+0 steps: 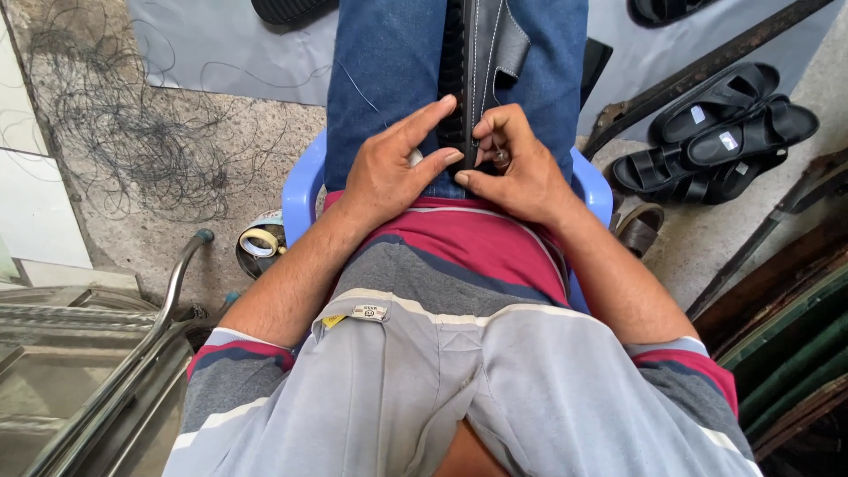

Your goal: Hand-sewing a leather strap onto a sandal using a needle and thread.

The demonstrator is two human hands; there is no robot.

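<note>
A black sandal [481, 53] stands sole-edge up between my knees, clamped by my blue jeans [380, 79]. My left hand [393, 163] rests on the left thigh, its fingers pressed against the sandal's ridged sole edge. On the other side my right hand [512, 163] pinches the near end of the sandal, and a small tool or needle seems to sit between its fingers, though I cannot tell which. I sit on a blue plastic chair [300, 190].
Several black sandals [715, 132] lie piled on the floor at the right. A roll of tape [261, 240] sits by the chair's left side. Tangled dark thread [132, 132] covers the concrete at upper left. A metal frame [132, 362] stands lower left, dark boards lower right.
</note>
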